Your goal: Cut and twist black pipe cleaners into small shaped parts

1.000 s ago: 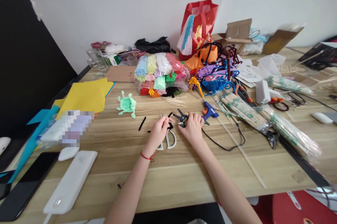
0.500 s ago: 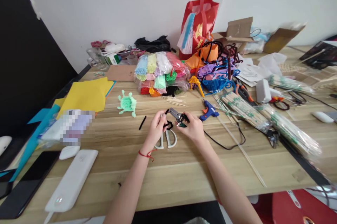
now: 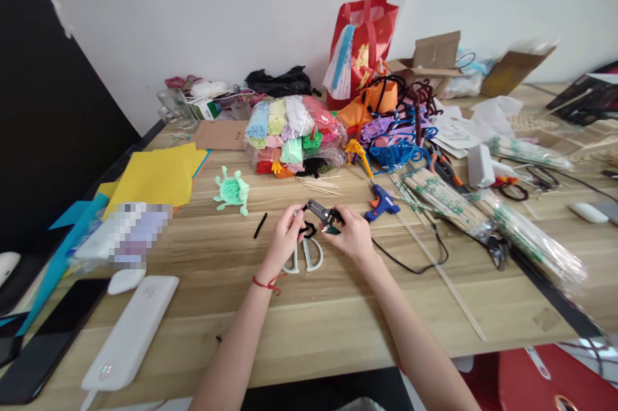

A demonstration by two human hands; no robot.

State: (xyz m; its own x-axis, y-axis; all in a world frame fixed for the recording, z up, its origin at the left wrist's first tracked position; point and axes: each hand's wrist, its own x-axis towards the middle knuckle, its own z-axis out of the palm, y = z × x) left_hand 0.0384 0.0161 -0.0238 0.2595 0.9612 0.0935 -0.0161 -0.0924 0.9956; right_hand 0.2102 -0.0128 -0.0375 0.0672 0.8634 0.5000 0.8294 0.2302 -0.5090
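Observation:
My right hand is closed around the handles of a pair of pliers, whose jaws point left at my left fingertips. Pinched in my left hand is a black pipe cleaner, its lower part bent into a loop; the upper end meets the plier jaws. Beneath my hands lie scissors with white handles, their blades hidden. A short black piece of pipe cleaner rests on the table to the left. Behind it sits a mint-green fuzzy shape with curled legs.
A blue glue gun lies right of my hands, its black cord curving forward. Bagged bundles of sticks are farther right. Behind stand a bag of coloured pipe cleaners and a red bag. A white power bank lies front left.
The plier jaws have shifted slightly left, against the tip of the black pipe cleaner at my left fingers. Otherwise the hands hold nearly the same place.

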